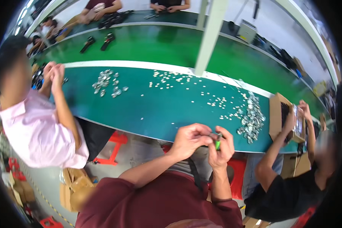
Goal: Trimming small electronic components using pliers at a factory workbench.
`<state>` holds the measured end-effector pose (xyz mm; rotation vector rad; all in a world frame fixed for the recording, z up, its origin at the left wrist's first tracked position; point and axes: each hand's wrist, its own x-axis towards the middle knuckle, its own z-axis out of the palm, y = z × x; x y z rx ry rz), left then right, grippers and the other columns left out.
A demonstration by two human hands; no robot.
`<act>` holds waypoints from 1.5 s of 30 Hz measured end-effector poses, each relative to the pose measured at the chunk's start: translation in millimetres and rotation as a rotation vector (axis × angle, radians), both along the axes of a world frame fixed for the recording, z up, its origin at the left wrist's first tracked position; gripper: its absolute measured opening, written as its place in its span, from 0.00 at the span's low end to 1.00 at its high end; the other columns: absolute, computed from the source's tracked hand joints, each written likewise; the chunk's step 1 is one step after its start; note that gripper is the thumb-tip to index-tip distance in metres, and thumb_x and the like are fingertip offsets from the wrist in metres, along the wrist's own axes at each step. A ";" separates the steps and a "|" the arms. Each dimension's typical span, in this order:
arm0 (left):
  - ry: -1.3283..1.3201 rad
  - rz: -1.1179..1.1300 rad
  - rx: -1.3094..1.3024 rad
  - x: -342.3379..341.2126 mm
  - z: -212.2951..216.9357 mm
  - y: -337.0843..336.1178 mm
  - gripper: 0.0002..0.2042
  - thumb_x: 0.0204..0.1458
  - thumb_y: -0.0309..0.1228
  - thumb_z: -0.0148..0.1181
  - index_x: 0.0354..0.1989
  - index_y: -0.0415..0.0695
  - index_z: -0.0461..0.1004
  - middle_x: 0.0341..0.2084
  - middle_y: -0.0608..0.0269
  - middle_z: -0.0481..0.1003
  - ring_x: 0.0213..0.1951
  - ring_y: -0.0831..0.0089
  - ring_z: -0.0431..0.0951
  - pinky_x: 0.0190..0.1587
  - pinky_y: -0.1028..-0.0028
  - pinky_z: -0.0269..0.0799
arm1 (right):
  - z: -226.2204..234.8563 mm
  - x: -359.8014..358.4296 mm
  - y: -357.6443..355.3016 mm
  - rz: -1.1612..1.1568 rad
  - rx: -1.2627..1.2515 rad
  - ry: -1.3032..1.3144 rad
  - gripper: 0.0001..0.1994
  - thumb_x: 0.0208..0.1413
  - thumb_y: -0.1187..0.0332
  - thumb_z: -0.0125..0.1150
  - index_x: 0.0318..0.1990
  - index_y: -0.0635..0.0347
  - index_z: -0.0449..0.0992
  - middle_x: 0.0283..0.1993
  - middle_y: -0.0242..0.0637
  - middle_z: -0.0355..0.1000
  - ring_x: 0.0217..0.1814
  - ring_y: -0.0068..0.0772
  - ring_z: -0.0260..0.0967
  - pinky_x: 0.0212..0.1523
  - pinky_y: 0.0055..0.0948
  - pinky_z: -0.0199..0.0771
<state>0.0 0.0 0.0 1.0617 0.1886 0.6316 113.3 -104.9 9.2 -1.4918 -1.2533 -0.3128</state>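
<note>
My left hand [188, 141] and my right hand [223, 150] meet in front of my chest, over the near edge of the green worktable [129, 108]. A small tool with a bright green handle and a dark metal end [217, 143] is gripped in the fingers of my right hand. My left thumb and fingers are pinched together right beside the tool's dark end. Whatever they hold is too small and too covered to name.
Small pale pieces [169, 78] lie scattered across the table, with a heap of shiny metal parts [251, 117] at right and a smaller group [104, 81] at left. A white post [211, 38] stands beyond. Co-workers sit on both sides; a cardboard box [275, 114] is at right.
</note>
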 end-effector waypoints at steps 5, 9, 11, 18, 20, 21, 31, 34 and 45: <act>0.038 0.003 -0.026 -6.3 15.0 -15.8 0.11 0.60 0.21 0.62 0.50 0.33 0.76 0.42 0.58 0.80 0.43 0.76 0.79 0.47 0.76 0.79 | 6.0 -0.7 -12.0 -0.071 0.003 -0.075 0.09 0.45 0.80 0.72 0.35 0.69 0.80 0.51 0.51 0.76 0.45 0.44 0.79 0.43 0.34 0.80; 0.037 0.113 0.037 -22.1 5.0 -12.5 0.11 0.62 0.20 0.60 0.51 0.33 0.75 0.41 0.58 0.80 0.43 0.75 0.80 0.48 0.76 0.78 | 8.3 -10.7 -9.9 -0.016 0.010 -0.052 0.12 0.38 0.79 0.74 0.30 0.68 0.76 0.50 0.54 0.76 0.46 0.55 0.78 0.46 0.43 0.79; 0.051 0.110 0.065 -20.7 12.5 -12.3 0.11 0.61 0.20 0.60 0.51 0.34 0.75 0.41 0.58 0.80 0.43 0.76 0.80 0.48 0.76 0.78 | 20.3 -12.7 -10.8 0.023 -0.030 -0.108 0.10 0.39 0.81 0.70 0.30 0.69 0.76 0.50 0.56 0.76 0.47 0.57 0.77 0.48 0.45 0.79; 0.000 -0.010 0.175 -20.9 18.3 -6.8 0.09 0.57 0.22 0.65 0.46 0.37 0.76 0.39 0.63 0.79 0.40 0.79 0.78 0.44 0.75 0.76 | 10.6 -15.6 -24.0 -0.051 -0.054 -0.043 0.10 0.45 0.79 0.72 0.37 0.70 0.81 0.56 0.55 0.72 0.52 0.51 0.76 0.51 0.41 0.78; 0.124 0.065 0.141 -28.7 17.0 -8.1 0.10 0.58 0.22 0.64 0.48 0.37 0.76 0.40 0.62 0.79 0.41 0.78 0.79 0.45 0.75 0.77 | 18.2 -21.0 -19.0 -0.087 -0.072 -0.115 0.09 0.45 0.80 0.72 0.34 0.72 0.79 0.52 0.54 0.74 0.49 0.49 0.77 0.48 0.40 0.80; 0.094 0.127 0.052 -33.7 7.6 -14.7 0.11 0.60 0.21 0.62 0.50 0.37 0.75 0.41 0.61 0.79 0.41 0.78 0.79 0.44 0.75 0.78 | 22.6 -23.5 -15.2 -0.023 -0.058 -0.103 0.09 0.43 0.80 0.72 0.32 0.70 0.78 0.50 0.53 0.76 0.49 0.51 0.77 0.46 0.40 0.80; 0.021 0.115 -0.020 -30.3 7.2 -10.0 0.16 0.59 0.17 0.58 0.56 0.33 0.70 0.47 0.55 0.78 0.51 0.70 0.79 0.57 0.69 0.74 | 10.8 -23.1 -8.4 0.026 0.026 -0.024 0.13 0.36 0.76 0.73 0.32 0.67 0.79 0.51 0.52 0.76 0.47 0.51 0.78 0.44 0.40 0.80; -0.015 0.118 -0.056 -23.7 23.8 -6.3 0.19 0.57 0.15 0.59 0.58 0.36 0.69 0.48 0.53 0.78 0.50 0.66 0.79 0.57 0.66 0.76 | 25.5 -19.8 -22.4 -0.093 -0.058 -0.005 0.10 0.43 0.77 0.72 0.35 0.67 0.80 0.52 0.54 0.76 0.47 0.52 0.78 0.44 0.39 0.80; -0.180 0.161 0.026 -44.6 22.0 24.2 0.18 0.58 0.22 0.65 0.56 0.36 0.72 0.47 0.51 0.79 0.45 0.67 0.81 0.51 0.66 0.79 | 28.4 -19.0 -12.9 0.083 -0.341 0.012 0.13 0.39 0.80 0.70 0.36 0.67 0.81 0.51 0.49 0.76 0.46 0.50 0.76 0.45 0.39 0.78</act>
